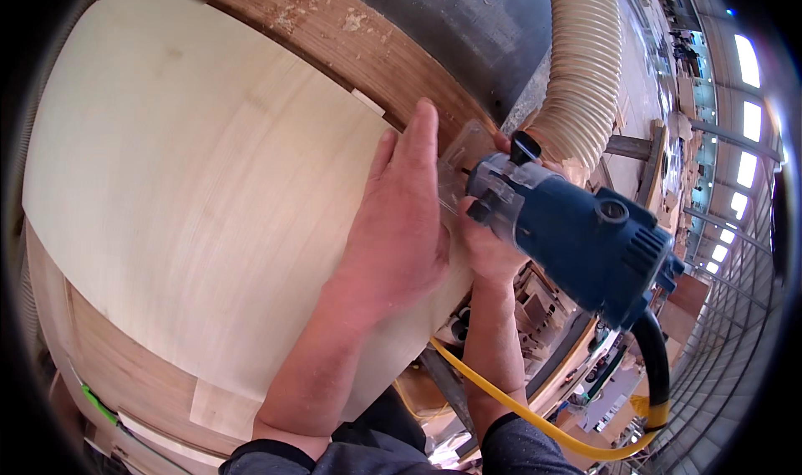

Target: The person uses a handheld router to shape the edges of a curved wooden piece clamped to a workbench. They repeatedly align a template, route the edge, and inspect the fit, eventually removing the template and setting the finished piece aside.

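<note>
A pale veneer sheet [192, 182] lies on a darker wooden panel [334, 32]. My left hand [399, 224] presses flat on the sheet's right edge, fingers together and pointing up. My right hand [484, 245] grips a blue trim router [585, 241] by its body, just right of the left hand. The router's clear plastic base [468, 153] rests against the sheet's edge where pale and dark wood meet. Its black cord [656, 362] curves down behind my right forearm.
A ribbed beige dust hose [585, 57] hangs at the upper right. A yellow hose [518, 408] runs under my right arm. Sawdust lies on the dark panel's top. Workshop benches and bright windows [748, 116] fill the far right.
</note>
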Tool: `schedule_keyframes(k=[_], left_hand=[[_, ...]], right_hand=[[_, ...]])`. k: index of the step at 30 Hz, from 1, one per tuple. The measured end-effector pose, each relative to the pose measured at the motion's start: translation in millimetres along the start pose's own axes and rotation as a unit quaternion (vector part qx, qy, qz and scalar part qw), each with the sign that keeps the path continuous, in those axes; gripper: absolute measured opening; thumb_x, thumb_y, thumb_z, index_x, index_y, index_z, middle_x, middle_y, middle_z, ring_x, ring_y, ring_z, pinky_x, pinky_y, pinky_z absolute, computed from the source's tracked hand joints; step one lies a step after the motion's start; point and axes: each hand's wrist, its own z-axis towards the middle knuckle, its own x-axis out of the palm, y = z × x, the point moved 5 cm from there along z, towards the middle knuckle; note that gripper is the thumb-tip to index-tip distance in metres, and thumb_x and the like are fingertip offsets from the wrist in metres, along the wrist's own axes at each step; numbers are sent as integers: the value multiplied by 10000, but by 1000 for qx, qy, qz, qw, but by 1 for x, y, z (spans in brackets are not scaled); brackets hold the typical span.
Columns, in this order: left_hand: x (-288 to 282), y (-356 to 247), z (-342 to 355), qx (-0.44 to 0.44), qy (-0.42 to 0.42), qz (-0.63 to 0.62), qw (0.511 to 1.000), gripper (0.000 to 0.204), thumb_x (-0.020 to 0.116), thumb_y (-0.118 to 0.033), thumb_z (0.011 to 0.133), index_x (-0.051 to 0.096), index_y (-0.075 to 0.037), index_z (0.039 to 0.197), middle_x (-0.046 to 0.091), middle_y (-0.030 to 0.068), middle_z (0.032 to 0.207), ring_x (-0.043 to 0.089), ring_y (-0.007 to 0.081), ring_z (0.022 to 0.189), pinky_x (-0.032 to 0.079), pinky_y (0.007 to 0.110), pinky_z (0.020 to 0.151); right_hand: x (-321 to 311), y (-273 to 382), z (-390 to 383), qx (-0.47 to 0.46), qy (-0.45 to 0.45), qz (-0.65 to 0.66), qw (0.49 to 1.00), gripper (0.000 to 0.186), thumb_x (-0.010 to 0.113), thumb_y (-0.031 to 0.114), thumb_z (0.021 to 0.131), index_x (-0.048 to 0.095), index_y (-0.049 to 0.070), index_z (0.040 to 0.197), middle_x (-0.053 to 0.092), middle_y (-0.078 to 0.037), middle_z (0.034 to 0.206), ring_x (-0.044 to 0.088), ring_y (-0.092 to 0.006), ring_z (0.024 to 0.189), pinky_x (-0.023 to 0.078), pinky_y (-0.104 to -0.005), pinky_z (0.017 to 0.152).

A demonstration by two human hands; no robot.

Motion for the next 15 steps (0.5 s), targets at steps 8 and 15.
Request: schedule_keyframes(k=[8, 15], left_hand=[[3, 13, -3, -3, -49, -44, 998, 830, 399, 148, 851, 145, 49, 1635, 373, 269, 1635, 375, 397, 1533, 298, 438, 1254], [10, 13, -6, 49, -136, 96, 985, 648, 520, 85, 872, 432, 53, 1513, 607, 252, 1397, 553, 425, 1341, 388, 486, 1194]], right_hand=[[-55, 36, -12, -44, -54, 34, 997, 813, 851, 373, 848, 424, 93, 1481, 640, -126, 1381, 617, -275, 1311, 438, -457, 1131], [-175, 48, -77, 17, -12, 82, 996, 859, 943, 272, 790, 400, 133, 1441, 618, -194, 1385, 583, -350, 1347, 375, -536, 1214]])
